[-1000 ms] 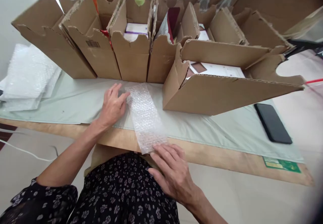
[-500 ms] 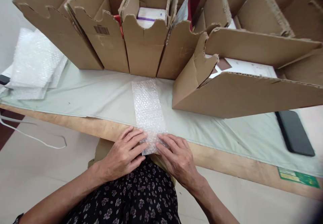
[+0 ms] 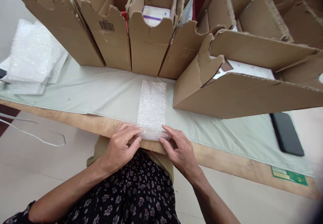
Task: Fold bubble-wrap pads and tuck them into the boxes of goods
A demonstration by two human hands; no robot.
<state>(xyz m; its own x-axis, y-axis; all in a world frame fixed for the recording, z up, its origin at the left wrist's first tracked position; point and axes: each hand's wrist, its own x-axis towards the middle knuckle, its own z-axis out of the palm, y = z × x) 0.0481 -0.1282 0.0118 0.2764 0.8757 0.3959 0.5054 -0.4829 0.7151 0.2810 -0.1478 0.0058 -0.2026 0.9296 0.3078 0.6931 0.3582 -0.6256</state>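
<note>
Bubble wrap strip (image 3: 152, 104) lies flat on the cloth (image 3: 101, 92), near end apparently doubled over at the table (image 3: 227, 160) edge. Left hand (image 3: 121, 144) and right hand (image 3: 180, 148) each pinch a side of that end, thumb against fingers. Risk: uneven pull skews the fold; a slack pinch lets springy layers pop open. Surface: pale green cloth over wood, cardboard boxes (image 3: 148, 49) just beyond, phone (image 3: 287, 134) off right. Pale floor (image 3: 37, 156) below.
</note>
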